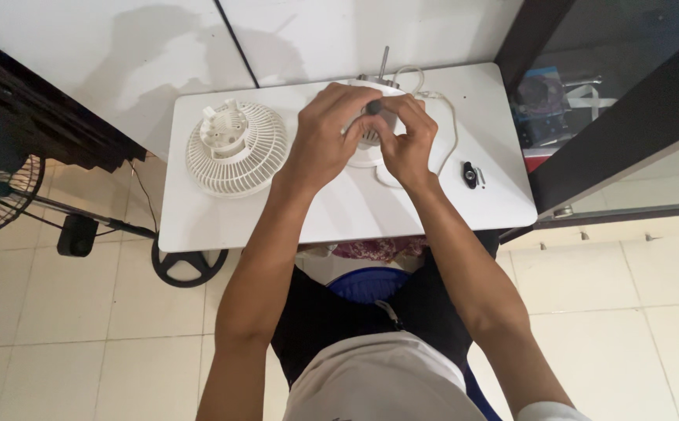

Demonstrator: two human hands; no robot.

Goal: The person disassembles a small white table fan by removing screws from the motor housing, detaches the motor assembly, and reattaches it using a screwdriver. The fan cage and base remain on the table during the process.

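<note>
Hands (331,136) (408,144) on white fan housing (366,156)

Few such items show. To the right of the two hands' grip, beyond the surface's (339,210) right edge, a dark cabinet (628,101) holds a flat package (540,87) behind glass: roughly square, blue and dark, with a round pattern on its face. Just below it lies something red (538,161), only an edge showing, too hidden to tell whether it is a package. No labels, signs or screens can be made out anywhere near the grip or elsewhere around the surface.
</note>
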